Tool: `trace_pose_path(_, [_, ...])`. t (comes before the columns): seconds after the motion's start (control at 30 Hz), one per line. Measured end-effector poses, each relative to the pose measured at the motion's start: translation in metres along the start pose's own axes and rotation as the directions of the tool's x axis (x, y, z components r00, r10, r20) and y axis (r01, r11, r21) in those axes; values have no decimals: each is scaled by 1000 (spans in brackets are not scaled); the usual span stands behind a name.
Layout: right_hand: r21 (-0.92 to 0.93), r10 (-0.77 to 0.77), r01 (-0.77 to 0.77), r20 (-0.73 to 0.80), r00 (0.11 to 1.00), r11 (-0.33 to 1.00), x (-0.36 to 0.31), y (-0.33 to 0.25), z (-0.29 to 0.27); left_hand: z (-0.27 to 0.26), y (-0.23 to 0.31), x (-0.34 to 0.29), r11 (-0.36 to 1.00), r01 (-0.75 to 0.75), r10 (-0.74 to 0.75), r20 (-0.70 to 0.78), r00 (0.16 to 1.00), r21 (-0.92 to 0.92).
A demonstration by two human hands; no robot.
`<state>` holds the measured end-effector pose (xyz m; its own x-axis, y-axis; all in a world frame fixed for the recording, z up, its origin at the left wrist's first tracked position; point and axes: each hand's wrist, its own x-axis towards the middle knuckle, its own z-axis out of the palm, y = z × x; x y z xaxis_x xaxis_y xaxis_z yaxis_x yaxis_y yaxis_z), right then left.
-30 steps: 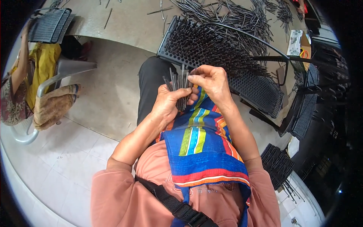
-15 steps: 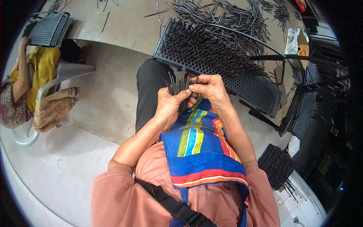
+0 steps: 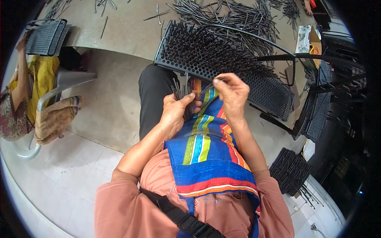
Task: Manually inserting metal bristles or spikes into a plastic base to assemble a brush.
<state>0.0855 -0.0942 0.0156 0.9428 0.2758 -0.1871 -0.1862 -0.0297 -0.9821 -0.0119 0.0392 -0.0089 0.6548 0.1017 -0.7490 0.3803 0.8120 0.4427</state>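
Observation:
A bundle of thin black sticks [image 3: 181,92] stands upright in my left hand [image 3: 173,110], its fingers closed around them and the thumb across the front. To the right, my right hand [image 3: 234,97] is raised over the lap, pinching a single dark stick [image 3: 206,88] that slants toward the bundle. Just ahead of both hands lies a black perforated rack [image 3: 274,97] with a wire handle, tilted down to the right. Rows of black sticks [image 3: 214,49] stand in its holes on the left and middle, while bare holes show along the near edge and right end.
Loose sticks [image 3: 238,18] are heaped on the table [image 3: 131,27] behind the rack. An open box [image 3: 309,41] stands at the far right, near more perforated racks [image 3: 317,103]. A stack of black rods [image 3: 289,170] sits low on the right. At left, another person [image 3: 20,91] holds a similar rack [image 3: 47,37].
My right hand has moved away from the bundle, to the right, with a stick between its fingertips. My left hand still holds the bundle in nearly the same place.

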Motion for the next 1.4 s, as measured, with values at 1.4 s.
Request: trace_pose_path(1.4, [-561,-527,582,280,802,588,43,-13,12,9,0,-1,998,-11,15,71,997,-61])
